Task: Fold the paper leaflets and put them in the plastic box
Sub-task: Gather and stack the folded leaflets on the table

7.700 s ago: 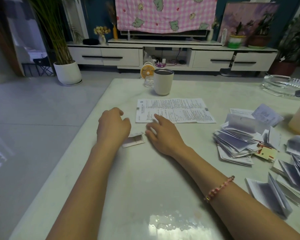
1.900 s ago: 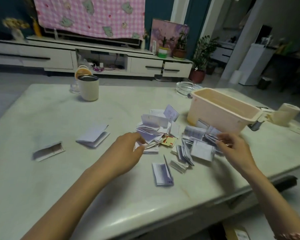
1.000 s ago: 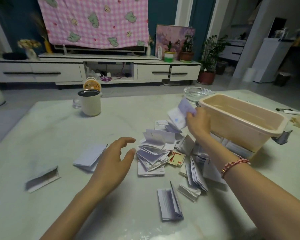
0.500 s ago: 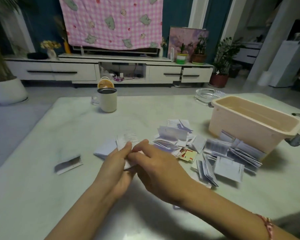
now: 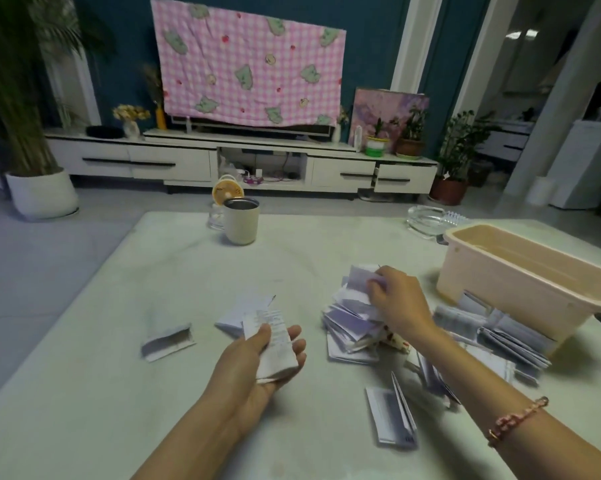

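Note:
My left hand (image 5: 257,358) holds a folded white leaflet (image 5: 271,336) palm up above the table, thumb pressed on it. My right hand (image 5: 396,303) reaches into the heap of folded leaflets (image 5: 347,323) and pinches a purple-white one (image 5: 361,277) at the top. The beige plastic box (image 5: 520,271) stands at the right, past the heap, and looks empty. More folded leaflets lie against the box's near side (image 5: 493,334). Single folded ones lie at the left (image 5: 167,339), behind my left hand (image 5: 240,311) and near the front (image 5: 392,415).
A cream mug (image 5: 240,220) stands at the far middle of the pale table (image 5: 84,375), with a small glass and an orange fan behind it. A glass ashtray (image 5: 428,218) sits at the far right. Beyond the table are a TV cabinet and potted plants.
Half a second ago both hands were together on one leaflet. Now my left hand holds it alone and my right hand has moved right to the heap and taken hold of another.

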### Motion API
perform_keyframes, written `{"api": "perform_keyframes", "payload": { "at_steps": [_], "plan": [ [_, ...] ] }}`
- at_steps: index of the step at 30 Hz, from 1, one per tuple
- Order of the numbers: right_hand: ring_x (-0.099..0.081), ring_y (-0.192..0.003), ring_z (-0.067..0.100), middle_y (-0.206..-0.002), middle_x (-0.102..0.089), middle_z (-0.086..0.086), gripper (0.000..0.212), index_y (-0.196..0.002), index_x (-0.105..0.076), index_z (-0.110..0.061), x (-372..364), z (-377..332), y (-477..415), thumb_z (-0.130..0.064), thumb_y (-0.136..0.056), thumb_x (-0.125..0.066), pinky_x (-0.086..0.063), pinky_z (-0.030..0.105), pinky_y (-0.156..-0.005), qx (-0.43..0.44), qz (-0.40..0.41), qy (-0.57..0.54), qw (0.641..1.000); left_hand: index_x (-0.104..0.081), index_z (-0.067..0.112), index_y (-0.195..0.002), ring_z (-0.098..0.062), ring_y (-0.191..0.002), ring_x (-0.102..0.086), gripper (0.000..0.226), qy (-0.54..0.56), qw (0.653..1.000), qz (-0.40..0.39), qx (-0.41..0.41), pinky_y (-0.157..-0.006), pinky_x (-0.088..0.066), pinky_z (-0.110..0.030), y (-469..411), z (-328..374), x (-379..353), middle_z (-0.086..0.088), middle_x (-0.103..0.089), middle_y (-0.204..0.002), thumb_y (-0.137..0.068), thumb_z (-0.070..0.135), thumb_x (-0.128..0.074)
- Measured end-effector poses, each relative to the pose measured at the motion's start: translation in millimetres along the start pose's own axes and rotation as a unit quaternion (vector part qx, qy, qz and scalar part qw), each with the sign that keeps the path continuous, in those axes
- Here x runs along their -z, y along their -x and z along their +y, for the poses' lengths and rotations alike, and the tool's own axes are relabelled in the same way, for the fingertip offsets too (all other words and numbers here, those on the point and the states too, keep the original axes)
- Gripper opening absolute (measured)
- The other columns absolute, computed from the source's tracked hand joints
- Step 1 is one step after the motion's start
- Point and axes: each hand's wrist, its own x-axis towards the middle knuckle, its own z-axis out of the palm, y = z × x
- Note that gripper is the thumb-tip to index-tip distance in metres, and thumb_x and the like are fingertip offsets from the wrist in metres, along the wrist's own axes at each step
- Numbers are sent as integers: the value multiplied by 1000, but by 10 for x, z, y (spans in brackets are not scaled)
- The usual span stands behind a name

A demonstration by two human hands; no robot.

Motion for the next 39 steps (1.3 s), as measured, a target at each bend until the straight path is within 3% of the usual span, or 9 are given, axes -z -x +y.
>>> {"api": "perform_keyframes", "payload": {
  "at_steps": [5, 8, 16, 19, 21, 24, 28, 32, 39],
  "plan": [
    [-60, -44, 11, -66, -62, 13, 8, -82, -55, -3, 194, -596, 266, -5, -89, -51, -46, 23, -45, -4, 6, -241, 970, -45, 4, -124, -25, -64, -66, 28, 32, 999, 18, -7, -58, -56, -36, -44, 12, -30, -18, -61, -87, -101, 12, -32],
    [-64, -52, 18, -66, -61, 8, 9, -84, -54, -8, 95, -967, 506, 0, -83, -51, -51, 26, -49, -42, -52, -356, 932, -47, 1, -119, -27, -71, -59, 26, 49, 998, 43, -2, -68, -49, -38, -46, -27, -18, -19, -59, -88, -101, 10, -32],
    [-52, -79, 17, -93, -50, 1, 20, -89, -59, -12, -518, -1299, 1027, -16, -76, -44, -43, 28, -67, 170, -88, -171, 966, -62, 4, -105, -21, -83, -66, 43, 78, 993, 55, -65, -77, -52, -29, 16, 155, 162, -13, -69, -95, -99, 38, -35],
    [-53, -94, 10, -96, -58, 0, 40, -94, -67, -16, -547, -1398, 1115, -30, -73, -36, -44, 21, -76, 217, -168, -199, 941, -60, -2, -101, -18, -57, -68, 29, 45, 989, 119, -77, -52, -55, -24, 42, 227, 322, -13, -69, -74, -99, 20, -40],
    [-57, -96, 3, -92, -65, -3, 24, -83, -71, -17, -492, -1506, 1065, -18, -76, -48, -42, 15, -78, 152, -239, -308, 908, -53, -4, -110, -26, -65, -64, 25, 45, 984, 143, -98, -62, -54, -35, 55, 341, 474, -16, -66, -80, -100, 11, -36],
    [-56, -72, 12, -69, -60, -7, 19, -63, -59, -17, -660, -1431, 745, -15, -82, -57, -40, 21, -62, -44, -169, -340, 924, -47, -2, -116, -28, -77, -60, 23, 16, 982, 135, -128, -71, -49, -36, 131, 508, 605, -16, -62, -89, -101, 8, -32],
    [-57, -104, 31, -115, -54, 14, 64, -116, -47, -1, -1017, -1363, 378, -54, -82, -58, -40, 30, -75, -209, -189, -120, 952, -53, 2, -110, -24, -77, -60, 18, -44, 982, 139, -122, -71, -47, -33, 200, 566, 729, -12, -64, -87, -99, 9, -40],
    [-51, -116, 26, -129, -45, 12, 73, -127, -36, -4, -1077, -1442, 253, -45, -77, -69, -38, 27, -76, -234, -203, -28, 950, -60, 4, -95, -19, -62, -59, 10, -67, 974, 176, -124, -64, -47, -29, 203, 615, 790, -8, -63, -77, -94, 8, -51],
    [-44, -66, 24, -78, -46, 8, 25, -64, -41, -13, -1179, -1427, 229, -12, -70, -65, -30, 23, -49, -229, -184, -160, 942, -59, 8, -85, -15, -51, -63, 14, -74, 972, 178, -134, -62, -50, -28, 251, 672, 886, -3, -68, -59, -94, 9, -49]
  ]
}}
